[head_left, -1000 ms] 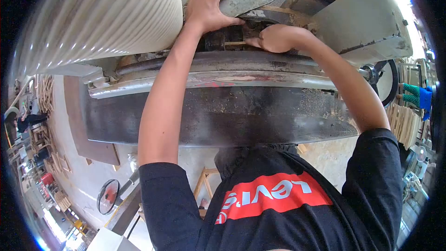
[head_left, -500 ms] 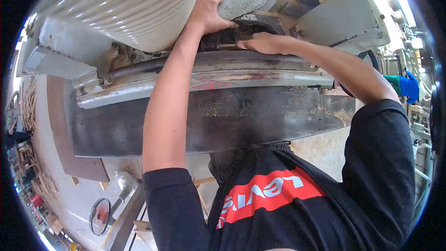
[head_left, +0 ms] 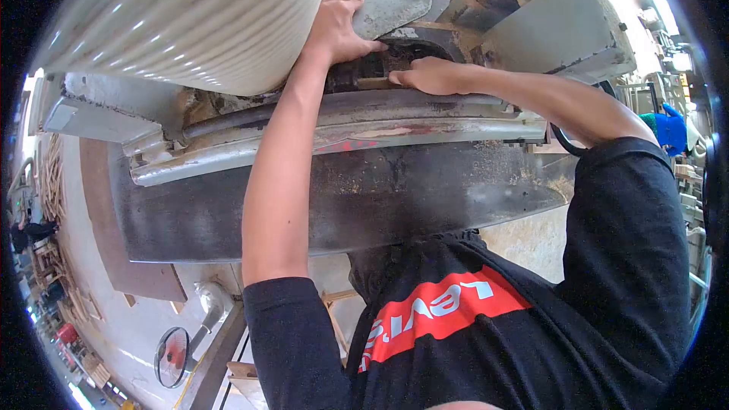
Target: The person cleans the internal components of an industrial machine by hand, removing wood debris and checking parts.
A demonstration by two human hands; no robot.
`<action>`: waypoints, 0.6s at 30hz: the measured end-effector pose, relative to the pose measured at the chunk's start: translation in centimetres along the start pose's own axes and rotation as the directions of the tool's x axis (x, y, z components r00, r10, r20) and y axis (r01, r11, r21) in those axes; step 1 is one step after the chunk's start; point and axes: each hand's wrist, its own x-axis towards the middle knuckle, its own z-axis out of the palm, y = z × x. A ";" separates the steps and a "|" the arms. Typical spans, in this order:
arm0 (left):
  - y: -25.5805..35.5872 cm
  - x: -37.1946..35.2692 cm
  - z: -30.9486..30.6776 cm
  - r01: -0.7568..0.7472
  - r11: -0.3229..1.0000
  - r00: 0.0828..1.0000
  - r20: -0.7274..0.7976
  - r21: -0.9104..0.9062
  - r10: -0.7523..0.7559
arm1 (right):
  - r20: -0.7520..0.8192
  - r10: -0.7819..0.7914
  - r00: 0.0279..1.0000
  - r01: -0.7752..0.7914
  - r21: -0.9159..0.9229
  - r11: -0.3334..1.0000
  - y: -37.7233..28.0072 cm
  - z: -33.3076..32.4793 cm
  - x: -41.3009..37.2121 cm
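My left hand point(head_left: 343, 28) has its fingers spread, reaching past a grey metal plate point(head_left: 391, 4) with its thumb pointing right over a dark opening point(head_left: 418, 49) in the machine. Lower and to the right, my right hand point(head_left: 434, 76) is closed, its fingertips pinched at the end of a narrow light-brown strip point(head_left: 373, 83). The strip lies in the recess just behind a long metal rail point(head_left: 349, 137). The undersides of the right fingers are hidden. My two hands are a short way apart, with the opening between them.
A large ribbed hose point(head_left: 205, 23) fills the upper left, close to my left forearm. Grey housings flank the recess, one at right point(head_left: 558, 26). Before me lies a dark machine table point(head_left: 364, 197) with sawdust. A round fan-like guard point(head_left: 172, 357) stands lower left.
Both hands stay at about the same places on the machine. The camera view has shifted slightly, and the hose fills a little more of the upper left.
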 end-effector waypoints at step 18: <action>0.6 -0.4 -0.4 -0.024 0.999 1.000 -0.004 -0.035 0.024 | -0.054 -0.279 0.959 0.273 -0.101 0.957 2.0 -1.6 1.5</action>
